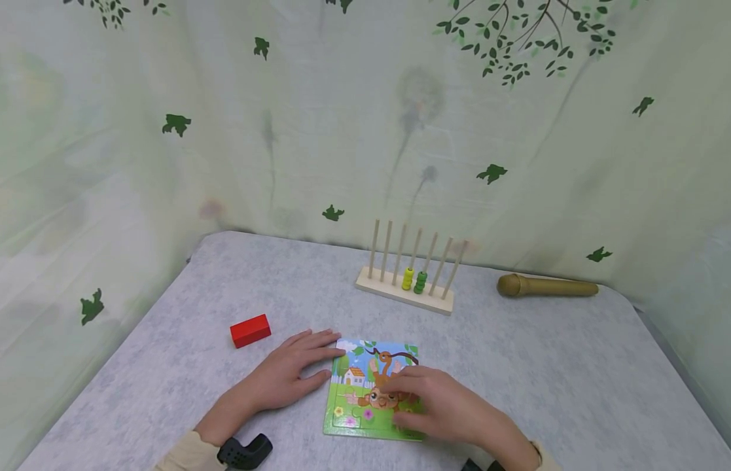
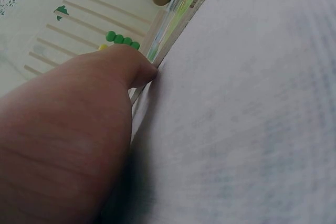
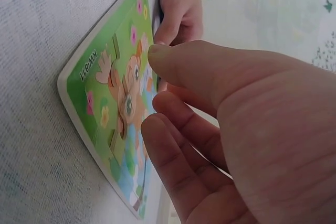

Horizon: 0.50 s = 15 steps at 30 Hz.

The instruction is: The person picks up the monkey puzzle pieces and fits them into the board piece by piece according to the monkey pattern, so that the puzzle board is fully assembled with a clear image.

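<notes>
A jigsaw puzzle board with a monkey, a small house and flowers lies flat on the table. Some of its pieces sit slightly raised, as the right wrist view shows around the monkey's face. My left hand rests palm down along the board's left side, fingers extended, fingertips at its edge. Over the right part of the board hovers my right hand, covering some of the picture. Its thumb and fingers are loosely bent and apart, with nothing between them in the right wrist view.
Left of the board is a red block. Behind it stands a wooden peg rack with yellow beads and green beads on two pegs. A brown wooden stick with a rounded head lies at the back right, near the cloth backdrop.
</notes>
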Each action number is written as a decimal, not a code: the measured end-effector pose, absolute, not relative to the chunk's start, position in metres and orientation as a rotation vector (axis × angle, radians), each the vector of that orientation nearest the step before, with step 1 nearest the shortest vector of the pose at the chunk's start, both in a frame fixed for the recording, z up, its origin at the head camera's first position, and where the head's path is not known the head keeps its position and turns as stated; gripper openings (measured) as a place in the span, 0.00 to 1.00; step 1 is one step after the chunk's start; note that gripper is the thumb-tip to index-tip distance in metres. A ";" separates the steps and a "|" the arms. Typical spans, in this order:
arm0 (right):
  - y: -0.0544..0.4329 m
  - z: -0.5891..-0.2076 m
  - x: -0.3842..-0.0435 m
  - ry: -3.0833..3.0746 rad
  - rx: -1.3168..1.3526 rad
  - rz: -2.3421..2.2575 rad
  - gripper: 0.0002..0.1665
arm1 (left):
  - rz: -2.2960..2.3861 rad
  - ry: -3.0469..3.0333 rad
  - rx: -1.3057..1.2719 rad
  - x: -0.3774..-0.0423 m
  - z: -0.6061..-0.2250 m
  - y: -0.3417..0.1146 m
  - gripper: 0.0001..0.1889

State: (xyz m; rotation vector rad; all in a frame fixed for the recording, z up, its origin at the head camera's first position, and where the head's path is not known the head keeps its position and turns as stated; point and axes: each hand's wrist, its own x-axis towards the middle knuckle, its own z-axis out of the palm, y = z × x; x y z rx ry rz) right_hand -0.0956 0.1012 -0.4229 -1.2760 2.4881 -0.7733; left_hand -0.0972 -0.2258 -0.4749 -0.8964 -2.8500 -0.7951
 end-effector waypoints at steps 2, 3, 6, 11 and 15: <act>0.103 -0.423 -0.096 2.492 -1.271 -0.774 0.19 | -0.796 -2.850 -0.895 -0.097 -0.475 -0.226 0.22; 0.104 -0.423 -0.096 2.494 -1.267 -0.774 0.19 | -0.795 -2.849 -0.895 -0.097 -0.475 -0.226 0.22; 0.107 -0.422 -0.095 2.505 -1.256 -0.763 0.18 | -0.798 -2.850 -0.894 -0.097 -0.474 -0.225 0.22; 0.114 -0.422 -0.094 2.512 -1.243 -0.786 0.18 | -0.806 -2.853 -0.890 -0.097 -0.474 -0.225 0.22; 0.121 -0.421 -0.092 2.510 -1.251 -0.821 0.17 | -0.808 -2.856 -0.886 -0.096 -0.473 -0.225 0.22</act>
